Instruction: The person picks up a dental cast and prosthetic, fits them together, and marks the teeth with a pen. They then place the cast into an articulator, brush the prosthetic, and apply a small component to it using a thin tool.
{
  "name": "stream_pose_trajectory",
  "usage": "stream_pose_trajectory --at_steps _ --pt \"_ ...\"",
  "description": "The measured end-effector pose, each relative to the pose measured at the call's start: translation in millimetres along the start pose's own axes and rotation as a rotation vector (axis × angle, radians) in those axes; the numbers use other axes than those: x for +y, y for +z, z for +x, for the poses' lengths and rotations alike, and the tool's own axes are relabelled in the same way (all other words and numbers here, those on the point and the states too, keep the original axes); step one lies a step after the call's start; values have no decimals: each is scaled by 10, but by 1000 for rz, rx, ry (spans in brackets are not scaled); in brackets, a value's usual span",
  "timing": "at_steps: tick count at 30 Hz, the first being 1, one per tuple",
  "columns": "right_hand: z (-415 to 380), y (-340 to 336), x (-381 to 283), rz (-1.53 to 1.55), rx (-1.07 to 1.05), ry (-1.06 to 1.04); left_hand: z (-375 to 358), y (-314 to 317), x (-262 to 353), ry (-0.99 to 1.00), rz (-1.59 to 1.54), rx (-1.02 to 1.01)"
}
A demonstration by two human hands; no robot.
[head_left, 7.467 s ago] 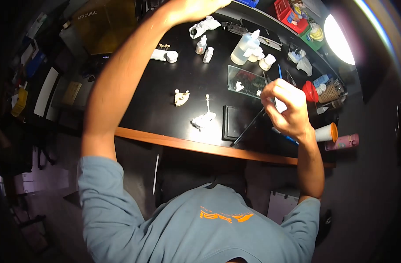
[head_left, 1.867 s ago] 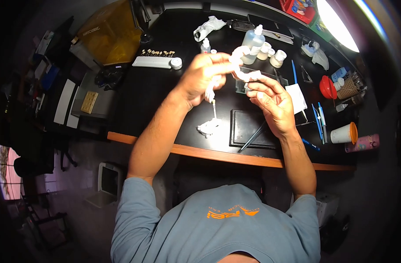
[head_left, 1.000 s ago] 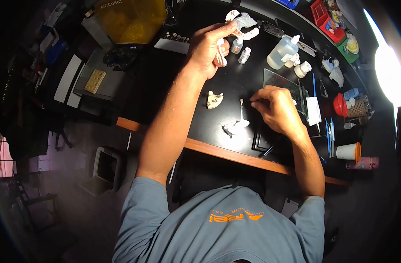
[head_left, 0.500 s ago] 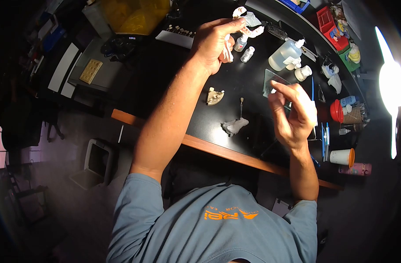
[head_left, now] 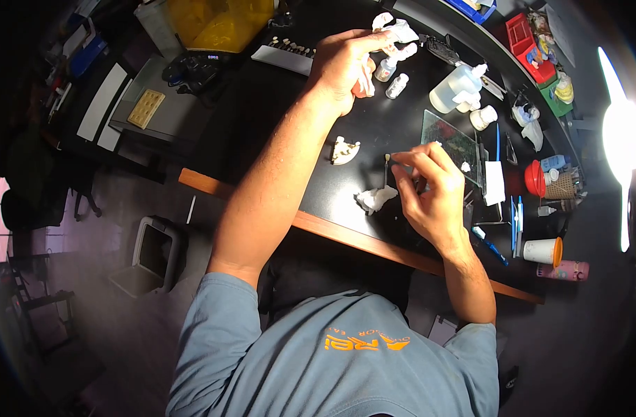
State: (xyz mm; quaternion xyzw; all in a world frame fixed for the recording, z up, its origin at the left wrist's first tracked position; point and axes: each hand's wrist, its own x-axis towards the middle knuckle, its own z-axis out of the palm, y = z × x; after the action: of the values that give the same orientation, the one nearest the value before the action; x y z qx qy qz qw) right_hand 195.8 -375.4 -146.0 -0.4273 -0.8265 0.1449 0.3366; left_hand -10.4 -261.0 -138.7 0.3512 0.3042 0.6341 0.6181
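Observation:
My left hand (head_left: 339,69) is raised over the far side of the bench, its fingers closed on a pale, curved dental piece (head_left: 405,51) with pinkish parts. Crumpled white tissue (head_left: 398,29) shows around the same grip. My right hand (head_left: 432,198) hovers low above the bench, with thumb and index fingertips slightly apart. Those fingertips are beside a small brush (head_left: 386,161). A crumpled white tissue (head_left: 377,199) lies just left of this hand. Further left sits a cream dental model (head_left: 345,150). Behind the right hand is a glass slab (head_left: 443,128) with white dabs on it.
Small bottles (head_left: 396,86), a clear squeeze bottle (head_left: 453,89) and a white jar (head_left: 482,117) stand at the back. Blue-handled tools (head_left: 516,226) and a white cup (head_left: 542,249) are at right. The bench's wooden edge (head_left: 359,243) runs in front of me.
My right hand has moved left and nearer to me, from over the glass slab to beside the brush. The dental piece in my left hand has turned slightly.

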Motion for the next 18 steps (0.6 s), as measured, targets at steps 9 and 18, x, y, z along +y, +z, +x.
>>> stream_pose_trajectory --at_steps 9,18 --pt "217 230 32 -45 -175 -74 -39 56 29 1 24 44" --pt "408 389 -76 36 -274 -76 -47 44 35 -7 38 50"
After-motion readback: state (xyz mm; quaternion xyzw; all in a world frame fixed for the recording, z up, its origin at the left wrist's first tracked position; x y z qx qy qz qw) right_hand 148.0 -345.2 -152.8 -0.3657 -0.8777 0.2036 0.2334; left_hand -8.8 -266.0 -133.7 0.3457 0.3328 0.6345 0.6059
